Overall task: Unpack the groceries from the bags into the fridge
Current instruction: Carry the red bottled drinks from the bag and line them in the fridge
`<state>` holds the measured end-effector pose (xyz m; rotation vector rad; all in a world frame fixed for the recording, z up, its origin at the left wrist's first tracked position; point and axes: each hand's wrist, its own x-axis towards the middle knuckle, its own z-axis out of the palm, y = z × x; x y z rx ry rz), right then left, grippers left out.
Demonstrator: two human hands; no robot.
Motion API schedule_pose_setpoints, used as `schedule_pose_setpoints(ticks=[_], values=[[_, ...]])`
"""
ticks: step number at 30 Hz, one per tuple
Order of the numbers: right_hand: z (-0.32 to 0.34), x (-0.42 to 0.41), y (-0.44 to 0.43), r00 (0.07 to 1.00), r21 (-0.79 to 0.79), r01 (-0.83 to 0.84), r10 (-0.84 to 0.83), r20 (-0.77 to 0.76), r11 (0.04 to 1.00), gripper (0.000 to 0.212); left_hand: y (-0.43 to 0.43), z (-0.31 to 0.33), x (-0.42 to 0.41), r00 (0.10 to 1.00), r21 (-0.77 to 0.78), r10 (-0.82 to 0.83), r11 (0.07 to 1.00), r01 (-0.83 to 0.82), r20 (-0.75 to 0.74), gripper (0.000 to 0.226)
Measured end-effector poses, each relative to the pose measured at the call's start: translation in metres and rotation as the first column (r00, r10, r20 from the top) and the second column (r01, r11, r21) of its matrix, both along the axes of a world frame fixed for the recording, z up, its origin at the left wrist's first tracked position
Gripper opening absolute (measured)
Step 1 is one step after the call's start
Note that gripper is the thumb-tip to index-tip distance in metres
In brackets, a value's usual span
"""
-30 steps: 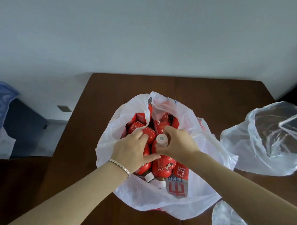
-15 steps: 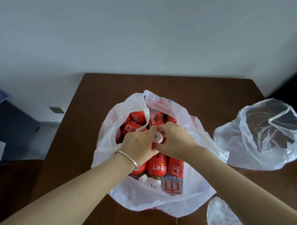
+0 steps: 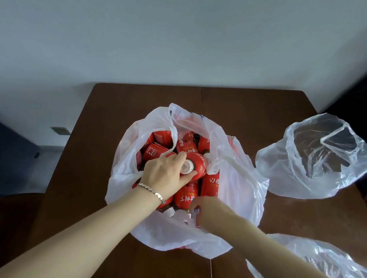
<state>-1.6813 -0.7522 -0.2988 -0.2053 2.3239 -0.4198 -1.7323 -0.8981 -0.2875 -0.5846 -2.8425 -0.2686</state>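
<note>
A white plastic bag (image 3: 241,195) stands open in the middle of the brown table (image 3: 252,108), packed with several red-labelled bottles (image 3: 185,198). My left hand (image 3: 164,176), with a bracelet on the wrist, is inside the bag; its thumb and fingers curl round the capped top of one red bottle (image 3: 198,166), which is tilted toward me. My right hand (image 3: 209,212) is at the bag's near edge, blurred by motion, and its fingers cannot be made out. No fridge is in view.
A crumpled clear plastic bag (image 3: 313,162) sits on the table to the right. Part of another clear bag (image 3: 323,266) lies at the lower right corner. A plain wall is behind the table, and a dark seat (image 3: 11,218) is at the lower left.
My right hand has let go of the bottle top and pulled back to the near side of the bag. My left hand now holds that bottle alone.
</note>
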Motion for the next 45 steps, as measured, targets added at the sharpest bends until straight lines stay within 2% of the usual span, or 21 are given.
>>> schedule_pose_setpoints(ticks=[2, 6, 8, 11, 14, 20, 23, 26, 29, 31, 33, 36, 39, 43, 45], values=[[-0.026, 0.005, -0.005, 0.994, -0.034, -0.016, 0.019, 0.106, 0.999, 0.034, 0.002, 0.003, 0.004, 0.999, -0.042, 0.003, 0.999, -0.001, 0.041, 0.055], [-0.052, 0.011, -0.025, 0.988, 0.005, -0.057, 0.056, 0.141, 0.998, 0.040, 0.004, 0.004, 0.006, 0.994, -0.143, 0.006, 0.990, 0.010, 0.108, 0.061], [-0.056, 0.013, -0.032, 0.996, 0.046, -0.054, 0.051, 0.078, 0.997, 0.036, 0.004, 0.004, 0.008, 0.993, -0.166, 0.002, 0.986, 0.018, 0.120, 0.061], [-0.048, 0.015, -0.029, 0.998, -0.007, 0.060, -0.060, -0.030, 0.998, 0.029, 0.004, 0.003, 0.010, 0.993, -0.225, -0.020, 0.973, 0.046, 0.120, 0.060], [-0.026, 0.013, -0.015, 0.990, -0.052, 0.072, -0.078, -0.117, 0.996, 0.027, 0.006, 0.002, 0.011, 0.986, -0.242, -0.001, 0.969, 0.042, 0.169, 0.058], [0.016, 0.013, 0.013, 0.973, -0.097, 0.089, -0.108, -0.205, 0.991, 0.021, 0.015, -0.001, 0.009, 0.987, -0.292, -0.004, 0.955, 0.051, 0.162, 0.057], [0.038, 0.021, 0.017, 0.947, -0.100, 0.001, -0.033, -0.321, 0.995, 0.027, 0.019, 0.002, 0.011, 0.988, -0.259, 0.016, 0.965, 0.024, 0.154, 0.058], [0.061, 0.024, 0.025, 0.915, -0.123, -0.020, -0.032, -0.402, 0.992, 0.034, 0.016, 0.001, 0.010, 0.997, -0.175, -0.007, 0.984, 0.020, 0.072, 0.059], [0.082, 0.023, 0.039, 0.884, -0.142, 0.005, -0.071, -0.462, 0.990, 0.036, 0.013, 0.010, 0.010, 1.000, -0.138, 0.010, 0.990, -0.012, -0.012, 0.062], [0.094, 0.023, 0.048, 0.879, -0.154, 0.050, -0.117, -0.462, 0.987, 0.037, 0.016, 0.023, 0.012, 0.999, -0.128, 0.038, 0.991, -0.034, 0.026, 0.065], [0.105, 0.024, 0.054, 0.872, -0.161, 0.106, -0.169, -0.460, 0.981, 0.037, 0.017, 0.043, 0.014, 0.998, -0.165, 0.068, 0.984, -0.068, -0.003, 0.063], [0.125, 0.031, 0.056, 0.819, -0.132, 0.191, -0.232, -0.524, 0.973, 0.035, 0.015, 0.081, 0.016, 0.997, -0.146, 0.065, 0.988, -0.057, 0.051, 0.044], [0.149, 0.045, 0.052, 0.713, -0.161, 0.317, -0.347, -0.608, 0.934, 0.032, 0.015, 0.125, 0.021, 0.998, -0.074, -0.015, 0.997, 0.010, -0.062, 0.044], [0.189, 0.074, 0.046, 0.566, -0.235, 0.485, -0.507, -0.650, 0.842, 0.027, 0.023, 0.165, 0.026, 0.915, 0.023, -0.299, 0.948, 0.317, -0.272, 0.056], [0.206, 0.095, 0.047, 0.492, -0.253, 0.553, -0.556, -0.670, 0.794, 0.026, 0.035, 0.184, 0.038, 0.885, -0.001, -0.400, 0.911, 0.412, -0.237, 0.062]])
